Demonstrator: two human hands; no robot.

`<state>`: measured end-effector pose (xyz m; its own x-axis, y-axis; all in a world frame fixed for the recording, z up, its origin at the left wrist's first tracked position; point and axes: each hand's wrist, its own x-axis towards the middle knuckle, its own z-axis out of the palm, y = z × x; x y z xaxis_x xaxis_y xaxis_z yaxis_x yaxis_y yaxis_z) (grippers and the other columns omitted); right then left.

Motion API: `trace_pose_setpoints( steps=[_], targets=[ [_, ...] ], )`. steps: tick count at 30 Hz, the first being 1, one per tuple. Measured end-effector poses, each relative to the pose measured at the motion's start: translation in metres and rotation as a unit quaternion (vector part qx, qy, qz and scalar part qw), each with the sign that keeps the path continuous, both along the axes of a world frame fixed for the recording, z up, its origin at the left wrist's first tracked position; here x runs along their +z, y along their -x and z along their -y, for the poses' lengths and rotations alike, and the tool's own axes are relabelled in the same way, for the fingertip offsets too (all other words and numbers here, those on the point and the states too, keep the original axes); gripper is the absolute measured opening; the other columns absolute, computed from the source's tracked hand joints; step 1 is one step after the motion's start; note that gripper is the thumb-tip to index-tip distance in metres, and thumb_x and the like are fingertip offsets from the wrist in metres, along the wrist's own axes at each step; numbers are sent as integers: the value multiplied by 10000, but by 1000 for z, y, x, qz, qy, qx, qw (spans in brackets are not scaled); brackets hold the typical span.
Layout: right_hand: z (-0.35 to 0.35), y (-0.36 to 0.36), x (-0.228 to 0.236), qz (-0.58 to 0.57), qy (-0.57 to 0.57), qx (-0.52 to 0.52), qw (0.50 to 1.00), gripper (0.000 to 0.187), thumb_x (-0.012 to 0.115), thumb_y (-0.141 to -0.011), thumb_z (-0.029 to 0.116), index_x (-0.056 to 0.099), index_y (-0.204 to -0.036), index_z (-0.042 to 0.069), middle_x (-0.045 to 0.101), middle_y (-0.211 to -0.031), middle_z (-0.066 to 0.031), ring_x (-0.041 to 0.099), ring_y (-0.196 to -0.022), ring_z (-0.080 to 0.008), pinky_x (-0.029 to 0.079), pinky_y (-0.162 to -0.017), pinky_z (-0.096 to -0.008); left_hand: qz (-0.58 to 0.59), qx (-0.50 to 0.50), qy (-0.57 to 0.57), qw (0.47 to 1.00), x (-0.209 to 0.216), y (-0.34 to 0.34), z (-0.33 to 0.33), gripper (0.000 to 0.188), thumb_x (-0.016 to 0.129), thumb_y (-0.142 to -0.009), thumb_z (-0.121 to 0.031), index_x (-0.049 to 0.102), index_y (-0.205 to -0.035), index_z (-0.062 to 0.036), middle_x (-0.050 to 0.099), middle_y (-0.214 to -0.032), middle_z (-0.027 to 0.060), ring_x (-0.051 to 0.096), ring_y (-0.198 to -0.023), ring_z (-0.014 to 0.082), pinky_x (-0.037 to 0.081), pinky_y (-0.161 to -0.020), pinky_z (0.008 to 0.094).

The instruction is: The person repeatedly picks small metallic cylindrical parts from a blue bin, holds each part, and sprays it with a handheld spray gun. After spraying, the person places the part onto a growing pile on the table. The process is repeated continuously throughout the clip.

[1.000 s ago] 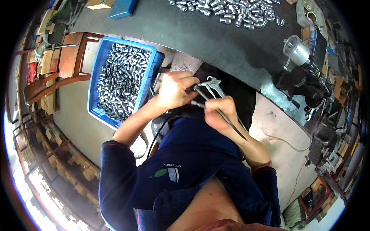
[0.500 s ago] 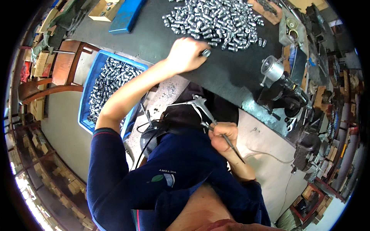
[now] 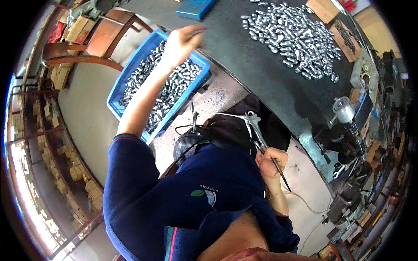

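- Grey metal air blow gun (image 3: 256, 126): lower end in your right hand (image 3: 272, 163), nozzle angled up and to the left, over your lap.
- Your right fingers are curled closed around the gun's handle end and a slim dark rod (image 3: 283, 176), which sticks out below the fist.
- Your left hand (image 3: 177, 47) is above the far edge of the blue plastic bin (image 3: 191, 88). Thumb and forefinger lie close together; cannot tell whether anything is pinched between them.
- Bin: broadly covered inside with small cylindrical metal fittings (image 3: 183, 76), lying loose at all angles; your forearm hides some.
- Dark tabletop (image 3: 244, 65): carries a heap of shiny metal fittings (image 3: 294, 39), well apart from both hands.
- Grey tray (image 3: 358, 77), right of the heap: round parts inside.
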<state>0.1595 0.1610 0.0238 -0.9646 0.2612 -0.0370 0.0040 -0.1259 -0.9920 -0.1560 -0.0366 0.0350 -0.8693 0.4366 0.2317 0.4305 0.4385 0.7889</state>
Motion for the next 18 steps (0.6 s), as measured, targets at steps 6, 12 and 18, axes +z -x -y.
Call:
trace_pose_setpoints(
  steps=[6, 12, 18],
  targets=[
    [1, 9, -11, -35, 20, 42, 998, 242, 453, -663, 0, 278, -503, 53, 362, -474, -39, 352, -418, -96, 266, -368, -209, 67, -6, 272, 960, -117, -24, 150, 276, 559, -705, -126, 669, -949, -58, 660, -814, 166, 649, -735, 293, 527, -705, 363],
    [5, 11, -12, -20, 26, 44, 999, 201, 430, -599, -58, 264, -541, 39, 285, -494, -12, 310, -438, -89, 242, -415, -230, 79, -68, 449, 887, -164, -55, 153, 342, 561, -659, -88, 681, -973, -155, 665, -900, 139, 639, -854, 314, 516, -742, 410],
    [7, 7, -9, 23, 58, 37, 997, 186, 419, -602, -74, 278, -544, 31, 320, -505, -2, 325, -460, -80, 255, -429, -224, 106, -88, 408, 902, -180, -39, 161, 294, 564, -672, -102, 684, -939, -122, 652, -866, 153, 632, -819, 313, 507, -722, 393]
  ],
)
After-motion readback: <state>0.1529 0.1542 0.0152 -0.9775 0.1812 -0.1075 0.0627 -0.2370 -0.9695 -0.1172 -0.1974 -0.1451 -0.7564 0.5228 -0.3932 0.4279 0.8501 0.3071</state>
